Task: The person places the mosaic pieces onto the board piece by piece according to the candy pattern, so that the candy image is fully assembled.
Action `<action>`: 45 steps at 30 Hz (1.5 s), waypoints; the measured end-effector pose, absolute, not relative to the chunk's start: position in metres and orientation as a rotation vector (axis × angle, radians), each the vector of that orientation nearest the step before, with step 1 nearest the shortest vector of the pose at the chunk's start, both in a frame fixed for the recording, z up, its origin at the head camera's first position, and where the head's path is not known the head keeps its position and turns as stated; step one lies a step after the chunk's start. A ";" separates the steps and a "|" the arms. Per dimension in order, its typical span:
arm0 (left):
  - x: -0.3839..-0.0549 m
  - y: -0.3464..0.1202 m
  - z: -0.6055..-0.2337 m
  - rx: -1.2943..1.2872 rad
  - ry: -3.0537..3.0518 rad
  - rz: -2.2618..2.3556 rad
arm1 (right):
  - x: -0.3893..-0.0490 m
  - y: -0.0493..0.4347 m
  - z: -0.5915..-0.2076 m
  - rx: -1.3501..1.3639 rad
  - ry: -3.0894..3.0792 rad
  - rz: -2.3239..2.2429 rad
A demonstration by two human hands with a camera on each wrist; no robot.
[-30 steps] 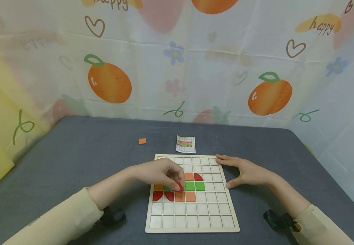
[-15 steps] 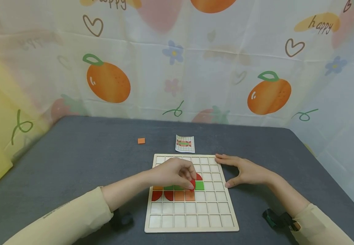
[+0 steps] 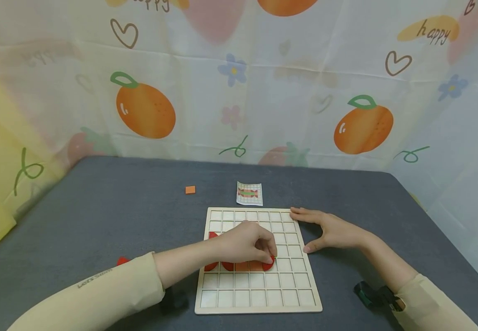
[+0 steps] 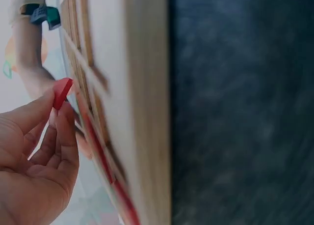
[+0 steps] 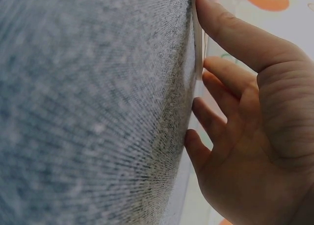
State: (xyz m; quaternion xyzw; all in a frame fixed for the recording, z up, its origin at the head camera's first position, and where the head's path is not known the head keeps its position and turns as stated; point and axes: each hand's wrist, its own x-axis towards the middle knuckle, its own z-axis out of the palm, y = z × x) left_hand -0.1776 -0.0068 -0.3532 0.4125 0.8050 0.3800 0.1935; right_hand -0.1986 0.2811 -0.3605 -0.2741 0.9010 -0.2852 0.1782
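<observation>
Between thumb and fingertips my left hand (image 3: 249,243) pinches a red tile with a curved edge (image 3: 268,265), close over a cell of the wooden grid board (image 3: 259,314). The left wrist view shows that red tile (image 4: 62,92) at the fingertips. To its left, a row of orange tiles (image 3: 248,266) and red curved tiles (image 3: 228,266) lies in the cells. My left hand and forearm hide much of the rows behind. Along the board's right edge rests my right hand (image 3: 332,232), fingers extended, thumb and fingertips at the rim (image 5: 198,43).
Behind the board lies a small pattern card (image 3: 249,194), with a loose orange tile (image 3: 190,190) to its left. Another red piece (image 3: 122,260) shows on the dark table (image 3: 98,207) beside my left sleeve. A printed curtain (image 3: 206,105) hangs behind the table.
My left hand has moved right and a little nearer across the board, carrying the red tile past the orange ones. My right hand has stayed at the board's edge.
</observation>
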 end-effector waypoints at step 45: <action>-0.170 0.005 -0.363 1.116 2.471 1.010 | -0.199 0.281 -0.361 -0.784 2.549 -0.807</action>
